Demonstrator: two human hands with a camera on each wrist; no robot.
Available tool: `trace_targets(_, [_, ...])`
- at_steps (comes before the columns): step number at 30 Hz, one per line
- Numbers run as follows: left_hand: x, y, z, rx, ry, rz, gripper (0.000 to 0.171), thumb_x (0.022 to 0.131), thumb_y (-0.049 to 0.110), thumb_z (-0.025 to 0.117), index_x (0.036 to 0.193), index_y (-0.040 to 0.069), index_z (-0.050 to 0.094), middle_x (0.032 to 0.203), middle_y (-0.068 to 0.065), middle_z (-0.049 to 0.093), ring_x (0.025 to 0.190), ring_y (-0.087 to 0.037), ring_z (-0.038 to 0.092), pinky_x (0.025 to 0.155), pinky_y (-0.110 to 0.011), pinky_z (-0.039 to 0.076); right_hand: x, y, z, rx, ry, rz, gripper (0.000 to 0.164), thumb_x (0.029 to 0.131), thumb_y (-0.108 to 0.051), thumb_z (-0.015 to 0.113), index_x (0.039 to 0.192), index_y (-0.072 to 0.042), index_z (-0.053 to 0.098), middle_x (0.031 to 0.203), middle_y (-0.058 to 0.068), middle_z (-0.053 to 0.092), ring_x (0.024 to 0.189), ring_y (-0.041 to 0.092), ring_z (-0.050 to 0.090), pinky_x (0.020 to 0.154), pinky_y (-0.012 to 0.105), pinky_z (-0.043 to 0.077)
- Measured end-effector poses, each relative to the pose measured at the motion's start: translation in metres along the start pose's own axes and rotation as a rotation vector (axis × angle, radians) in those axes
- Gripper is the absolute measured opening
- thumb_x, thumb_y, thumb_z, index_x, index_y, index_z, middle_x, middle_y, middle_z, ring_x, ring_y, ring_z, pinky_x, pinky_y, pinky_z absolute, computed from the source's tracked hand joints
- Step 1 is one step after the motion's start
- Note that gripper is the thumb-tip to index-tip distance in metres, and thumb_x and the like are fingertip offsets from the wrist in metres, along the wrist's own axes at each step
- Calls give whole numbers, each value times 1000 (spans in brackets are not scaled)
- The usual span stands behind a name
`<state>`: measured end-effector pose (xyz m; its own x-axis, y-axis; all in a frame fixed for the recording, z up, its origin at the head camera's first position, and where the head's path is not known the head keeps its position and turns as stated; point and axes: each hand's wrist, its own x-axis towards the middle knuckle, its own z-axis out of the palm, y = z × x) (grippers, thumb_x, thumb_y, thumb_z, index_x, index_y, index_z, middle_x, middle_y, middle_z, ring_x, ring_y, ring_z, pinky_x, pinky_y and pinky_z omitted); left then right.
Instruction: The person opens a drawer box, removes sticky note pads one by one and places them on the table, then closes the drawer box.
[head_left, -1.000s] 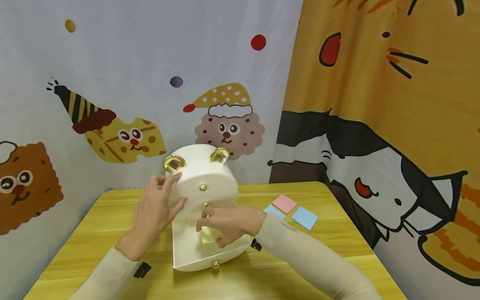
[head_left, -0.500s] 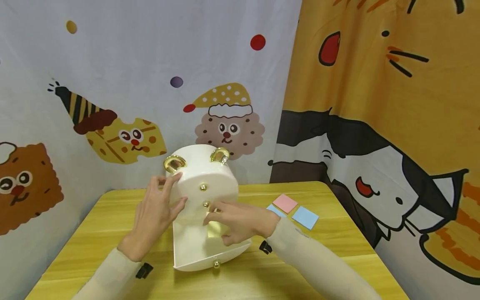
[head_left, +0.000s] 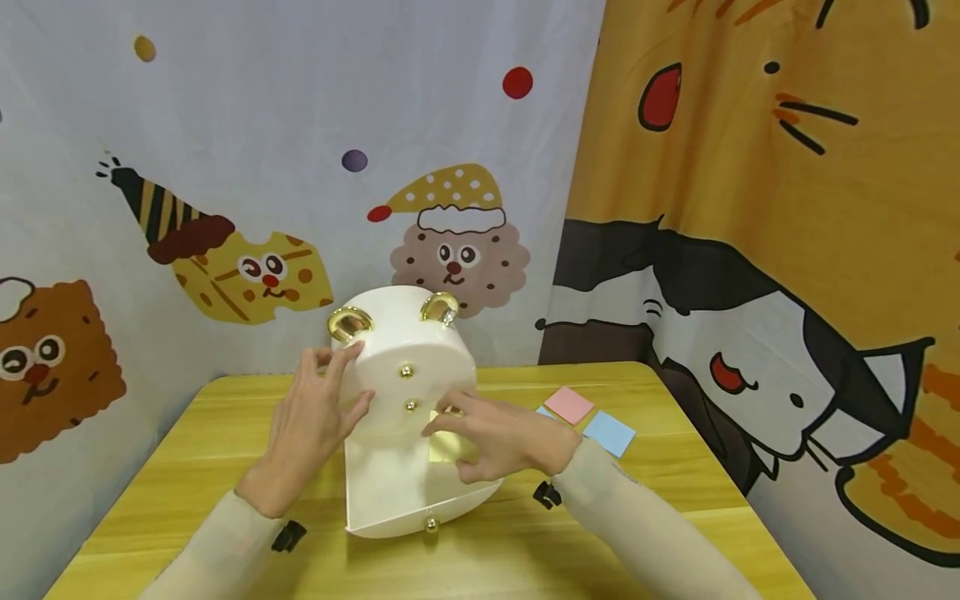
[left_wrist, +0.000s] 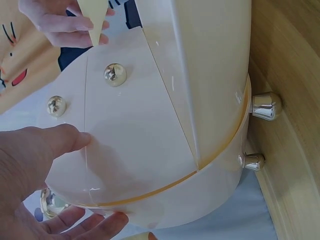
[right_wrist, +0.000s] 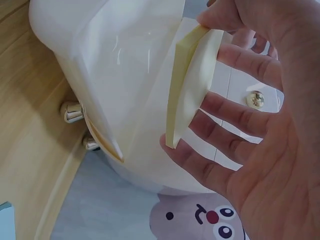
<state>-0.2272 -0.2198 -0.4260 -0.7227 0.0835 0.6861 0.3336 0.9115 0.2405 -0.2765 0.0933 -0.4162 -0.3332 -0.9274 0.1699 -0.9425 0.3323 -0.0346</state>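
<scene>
A rounded white drawer box (head_left: 397,342) with gold ear-like rings stands on the table. Its bottom drawer (head_left: 386,500) is pulled out and bears a gold knob. My left hand (head_left: 311,429) grips the box's left side, with the thumb on the front face and the other fingers round the edge, as the left wrist view shows. Above the drawer, towards its right side, my right hand (head_left: 506,433) pinches a pad of yellow sticky notes (right_wrist: 190,82) between thumb and fingers. In the head view that hand partly covers the pad (head_left: 444,446).
Right of the box, a pink sticky pad (head_left: 569,405) and a blue sticky pad (head_left: 610,433) lie on the wooden table (head_left: 600,517). Another blue one is mostly hidden behind my right hand. A cartoon-printed curtain (head_left: 442,100) hangs behind the table.
My right hand has moved right and slightly up with the yellow sticky notes, from over the drawer's middle towards its right side. The left hand and the box stay put.
</scene>
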Motion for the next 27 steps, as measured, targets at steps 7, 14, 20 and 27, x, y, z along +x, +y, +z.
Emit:
trace_targets(7, [-1,-1,1,1,10,15,77,93,19,102,160,17,64,133,-28,60,86,-32,63,48,-21,39,-9,0,-3,5,17,12,62,93,-28,87,154,-22,74,149,7,66,133,21,63,104,31,61])
trace_targets(14, [-1,0,1,0,8,20,77,94,19,101,160,17,63,133,-29,60,87,-32,62,47,-21,39,-18,0,-4,16,32,33,61,96,-29,86,156,-22,74,150,6,67,135,21,64,107,33,62])
trace_targets(20, [-1,-1,1,1,3,11,76,95,19,100,161,17,62,134,-29,59,86,-32,61,47,-21,39,-26,1,-3,6,48,47,65,96,-30,87,158,-22,71,152,5,66,133,20,65,105,32,62])
trace_targets(27, [-1,-1,1,-1,4,8,76,95,19,100,161,17,62,134,-29,59,86,-32,61,48,-22,39,-37,4,-2,14,60,97,66,95,-30,89,159,-24,71,152,8,67,130,22,68,93,32,64])
